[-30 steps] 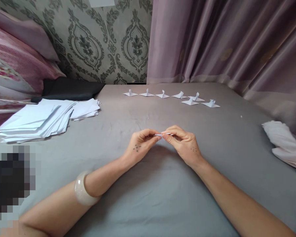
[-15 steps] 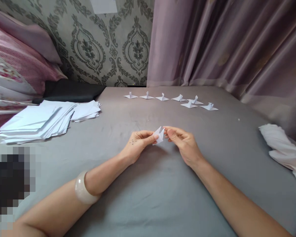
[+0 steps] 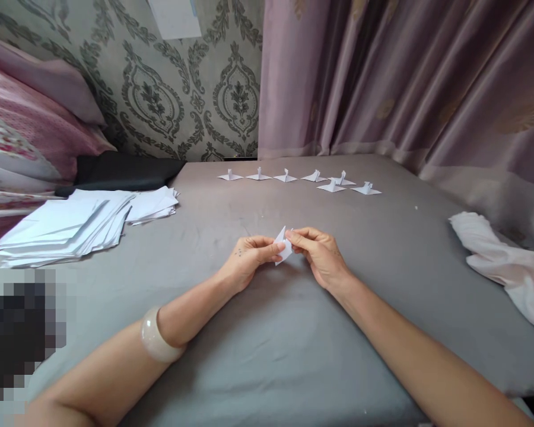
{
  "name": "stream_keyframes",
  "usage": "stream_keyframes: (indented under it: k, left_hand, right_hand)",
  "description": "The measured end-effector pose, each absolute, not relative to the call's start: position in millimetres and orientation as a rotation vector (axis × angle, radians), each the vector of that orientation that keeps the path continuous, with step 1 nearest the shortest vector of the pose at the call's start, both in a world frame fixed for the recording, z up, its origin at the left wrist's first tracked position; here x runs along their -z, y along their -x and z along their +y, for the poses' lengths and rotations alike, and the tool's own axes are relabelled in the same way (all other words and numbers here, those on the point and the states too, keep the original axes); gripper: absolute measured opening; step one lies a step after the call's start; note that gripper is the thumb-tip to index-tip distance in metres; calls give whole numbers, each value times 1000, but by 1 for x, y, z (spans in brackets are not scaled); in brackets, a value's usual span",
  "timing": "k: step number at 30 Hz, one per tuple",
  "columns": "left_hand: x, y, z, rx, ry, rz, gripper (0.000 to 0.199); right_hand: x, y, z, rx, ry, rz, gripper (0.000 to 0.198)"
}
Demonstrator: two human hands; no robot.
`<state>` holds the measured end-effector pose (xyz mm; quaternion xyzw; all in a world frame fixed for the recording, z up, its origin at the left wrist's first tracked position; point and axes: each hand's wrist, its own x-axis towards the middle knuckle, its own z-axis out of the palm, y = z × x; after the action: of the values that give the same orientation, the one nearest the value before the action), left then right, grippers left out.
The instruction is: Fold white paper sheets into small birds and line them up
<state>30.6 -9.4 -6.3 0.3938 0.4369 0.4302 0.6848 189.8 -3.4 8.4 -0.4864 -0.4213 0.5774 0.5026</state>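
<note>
A small white folded paper piece (image 3: 283,251) with pointed tips is held just above the grey cloth, between both hands. My left hand (image 3: 252,256) pinches its left side, thumb on the near face. My right hand (image 3: 315,248) has thumb and forefinger closed on its upper right point, which the fingers partly cover. Farther back, several finished-looking paper cranes (image 3: 286,176) with spread wings stand in a loose row.
Stacks of white paper sheets (image 3: 48,228) lie at the left, with a black item (image 3: 129,173) behind them. White crumpled cloth (image 3: 507,261) lies at the right. Purple curtains (image 3: 382,77) and a patterned wall (image 3: 169,89) border the grey cloth surface (image 3: 267,350).
My right thumb and forefinger have closed on the paper's right point, where they were loosely beside it before. The view has shifted slightly to the right.
</note>
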Motion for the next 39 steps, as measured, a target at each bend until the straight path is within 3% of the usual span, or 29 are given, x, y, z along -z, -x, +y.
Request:
stream_keyframes:
  k: [5, 16, 26, 31, 36, 39]
  left_hand:
    - [4, -30, -6, -1027, -739, 984, 20]
    - [7, -19, 6, -894, -1074, 1262, 20]
    - [10, -11, 27, -777, -1434, 1376, 37]
    - [7, -11, 25, -735, -1421, 1388, 35]
    - [7, -6, 20, -735, -1482, 1432, 47]
    - [7, -5, 21, -746, -1698, 1534, 32]
  right_hand:
    - [-10, -189, -4, -1421, 1246, -1165, 33]
    - [2, -190, 9, -1324, 1429, -1416, 17]
    - [8, -180, 38, -984, 1642, -1671, 4]
    - [10, -179, 34, -894, 1680, -1788, 11]
    - [8, -177, 30, -833, 1653, -1915, 10]
    - [6, -173, 27, -759, 1645, -1968, 6]
